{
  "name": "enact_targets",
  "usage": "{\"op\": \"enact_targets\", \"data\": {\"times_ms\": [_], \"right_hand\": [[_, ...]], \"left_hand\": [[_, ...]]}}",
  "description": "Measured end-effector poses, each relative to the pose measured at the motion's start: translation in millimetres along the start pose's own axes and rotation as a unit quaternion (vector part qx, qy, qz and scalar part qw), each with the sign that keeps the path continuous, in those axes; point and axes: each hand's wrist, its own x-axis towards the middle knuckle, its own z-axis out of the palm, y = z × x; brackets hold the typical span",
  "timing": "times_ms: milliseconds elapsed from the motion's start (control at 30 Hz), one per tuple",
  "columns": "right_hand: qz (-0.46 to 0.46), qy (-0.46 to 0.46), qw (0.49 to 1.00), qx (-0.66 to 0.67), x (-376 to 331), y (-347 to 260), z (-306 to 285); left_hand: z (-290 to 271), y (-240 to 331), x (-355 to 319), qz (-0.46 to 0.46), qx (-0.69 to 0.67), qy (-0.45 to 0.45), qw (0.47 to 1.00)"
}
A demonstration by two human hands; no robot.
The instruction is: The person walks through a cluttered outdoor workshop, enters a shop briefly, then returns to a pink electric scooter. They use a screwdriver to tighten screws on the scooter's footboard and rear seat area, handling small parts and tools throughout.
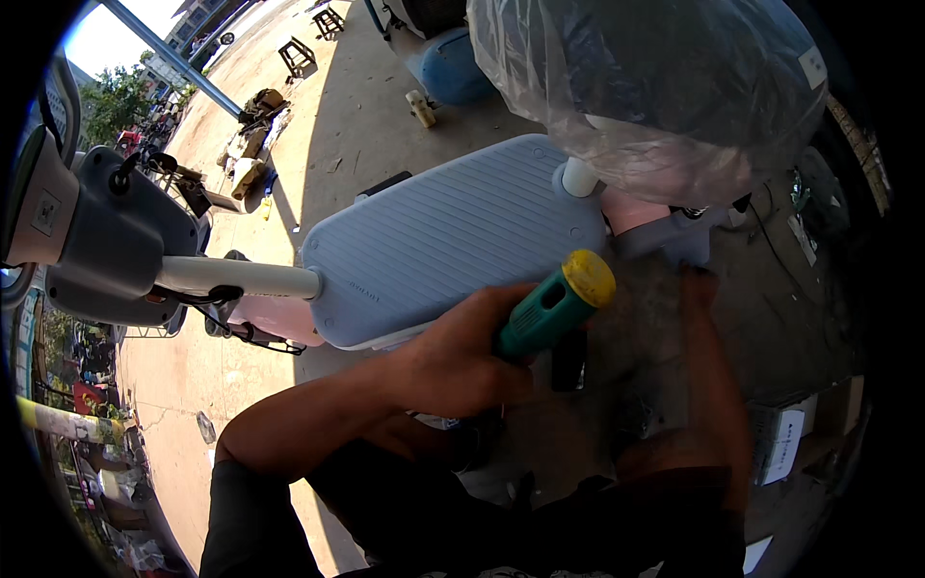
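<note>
An electric scooter with a pale grey-blue ribbed footboard [443, 231] stretches across the middle, a white post [236, 276] at its left end. My left hand [462, 361] is closed round the handle of a green tool [544, 316] with a round yellow end, beside the footboard's near edge. The tool's other end is hidden, so its exact kind does not show. My right hand [698, 284] reaches to a grey plastic part [686, 246] at the scooter's right end, below a pink panel [634, 207]. Its fingers are in shadow and mostly hidden.
Clear plastic wrap [655, 87] covers the seat at upper right. A blue rounded body [455, 67] stands behind. Boxes [780, 438] lie at lower right. Small stools [297, 58] and a pile of bags [246, 154] are on the sunlit ground. A cable [771, 236] trails at right.
</note>
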Motion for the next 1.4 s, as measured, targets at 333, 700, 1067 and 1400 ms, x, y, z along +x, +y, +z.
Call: {"op": "enact_targets", "data": {"times_ms": [333,700,1067,1400], "right_hand": [[0.175,-0.109,0.901,0.381,-24,10,-28],[0.137,-0.086,0.926,0.341,-29,-8,-18],[0.161,-0.029,0.907,0.387,-18,-21,-8],[0.181,-0.048,0.910,0.371,-9,-23,-13]], "left_hand": [[12,-4,7,0.074,-0.022,0.091,0.993],[14,-3,8,0.055,-0.006,0.119,0.991],[14,-11,-2,0.053,-0.065,0.132,0.988],[10,-14,-2,0.080,-0.031,0.132,0.988]]}}
